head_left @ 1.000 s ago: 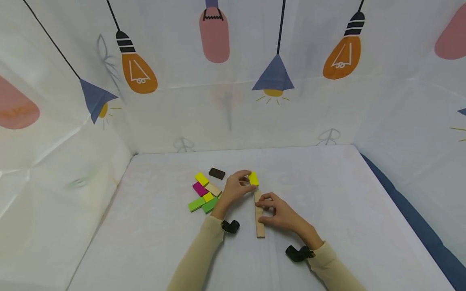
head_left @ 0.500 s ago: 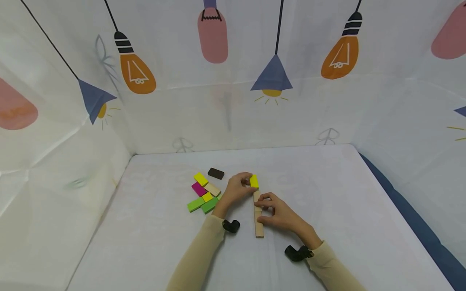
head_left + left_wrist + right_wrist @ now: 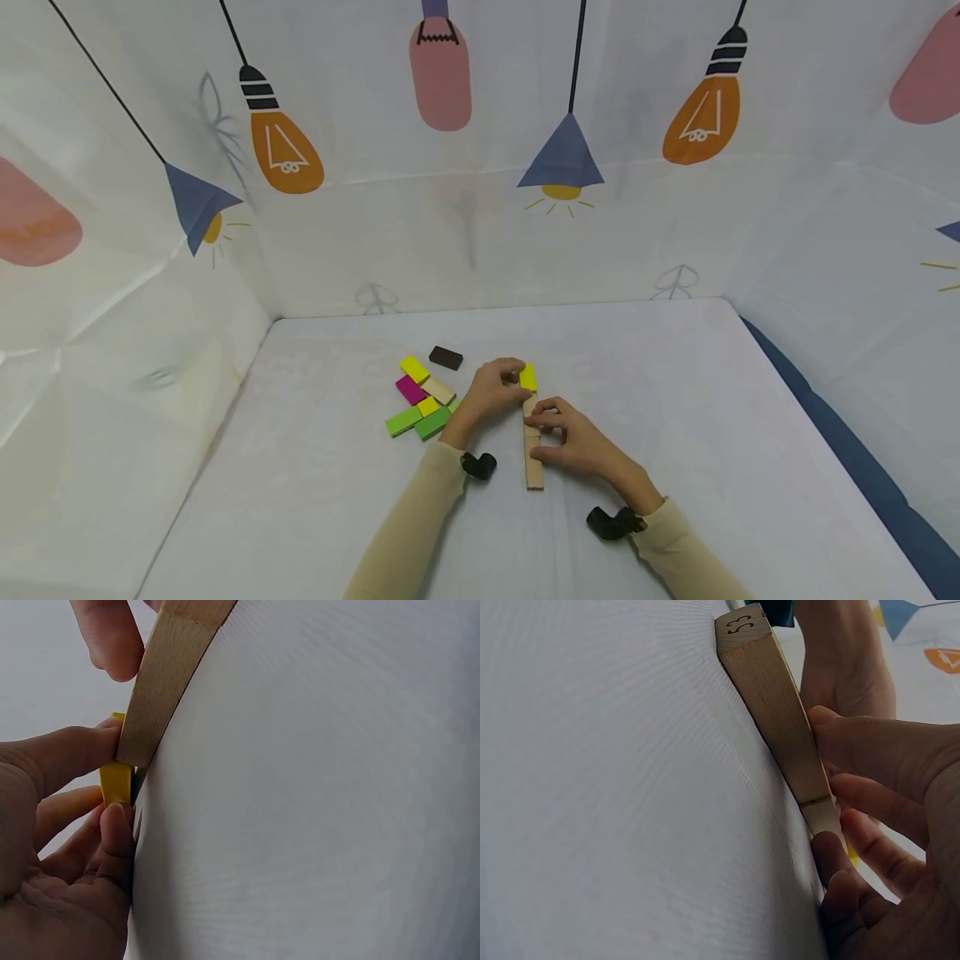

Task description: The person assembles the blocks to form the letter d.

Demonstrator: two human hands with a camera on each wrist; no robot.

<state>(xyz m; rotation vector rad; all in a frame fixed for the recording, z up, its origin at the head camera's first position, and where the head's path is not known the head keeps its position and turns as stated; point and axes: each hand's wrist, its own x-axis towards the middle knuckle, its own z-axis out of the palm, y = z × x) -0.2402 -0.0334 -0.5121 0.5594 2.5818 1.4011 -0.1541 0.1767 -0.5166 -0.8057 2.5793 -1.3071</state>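
Note:
A yellow block [image 3: 528,378] lies at the far end of a straight row of plain wooden blocks. My left hand [image 3: 492,387] pinches it between thumb and fingers; in the left wrist view the yellow block [image 3: 116,781] meets the end of a wooden block. The row shows a far wooden block [image 3: 530,406] and a near wooden block [image 3: 534,471], end to end on the table. My right hand [image 3: 573,442] grips the row near their joint, thumb on the near one and curled fingers over the far one. The near block [image 3: 776,712] bears "53" on its end.
Left of my left hand lie loose blocks: a dark brown block [image 3: 446,358], a magenta block [image 3: 411,390], a plain wooden block [image 3: 438,389], a green block [image 3: 432,423], plus several yellow and green ones. A white sheet with printed lamps hangs behind the table [image 3: 637,358].
My left hand has drawn the yellow block slightly nearer and to the right, up against the row's far end. The right hand and the wooden blocks have stayed put.

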